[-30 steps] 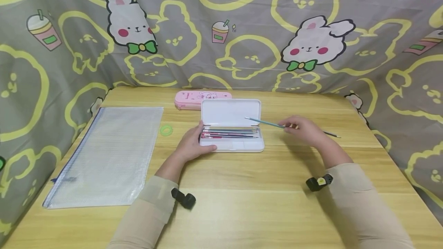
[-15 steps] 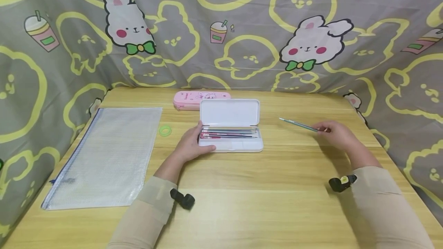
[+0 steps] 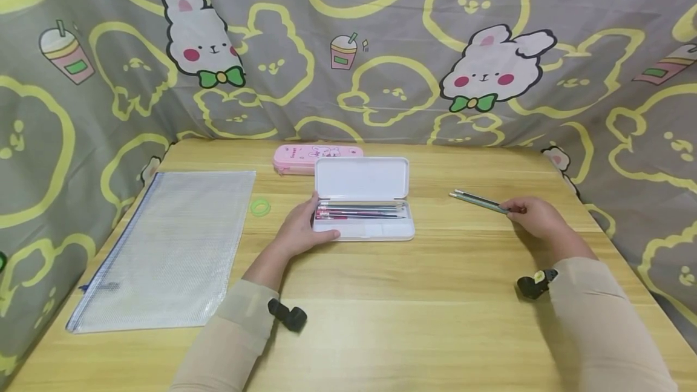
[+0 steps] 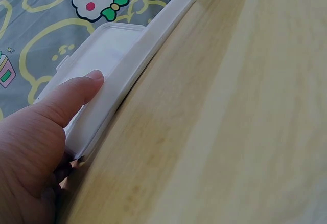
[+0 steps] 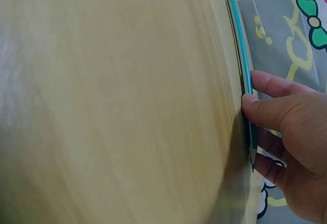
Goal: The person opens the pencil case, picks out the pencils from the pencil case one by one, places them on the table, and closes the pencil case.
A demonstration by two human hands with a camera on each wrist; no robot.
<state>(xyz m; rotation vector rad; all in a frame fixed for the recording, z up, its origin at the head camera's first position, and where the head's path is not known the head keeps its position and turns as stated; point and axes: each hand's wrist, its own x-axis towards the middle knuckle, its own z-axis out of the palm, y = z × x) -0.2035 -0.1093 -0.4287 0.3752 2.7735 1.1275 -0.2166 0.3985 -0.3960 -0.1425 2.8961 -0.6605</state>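
In the head view, my left hand [image 3: 296, 225] grips the left end of a white pencil case [image 3: 362, 176] with its lid raised. The left wrist view shows the thumb [image 4: 82, 93] across the case's front part; the other fingers are mostly hidden. Several pencils [image 3: 359, 210] lie lengthwise inside. Off to the right, my right hand [image 3: 536, 219] pinches a teal pencil [image 3: 479, 201] between thumb and fingers, low at the tabletop. In the right wrist view, the teal pencil [image 5: 240, 40] runs upward from the fingertips. A dark pencil [image 3: 471, 194] lies right alongside it.
A pink zip pencil pouch [image 3: 291, 159] sits behind the white case. On the left lies a translucent mesh zip bag [image 3: 169, 247], with a green ring [image 3: 260, 207] beside it. A patterned curtain [image 3: 392, 47] hangs along the table's back and sides.
My right hand has carried the teal pencil rightward, away from the white case, and lowered it beside the dark pencil. My left hand has stayed on the case.
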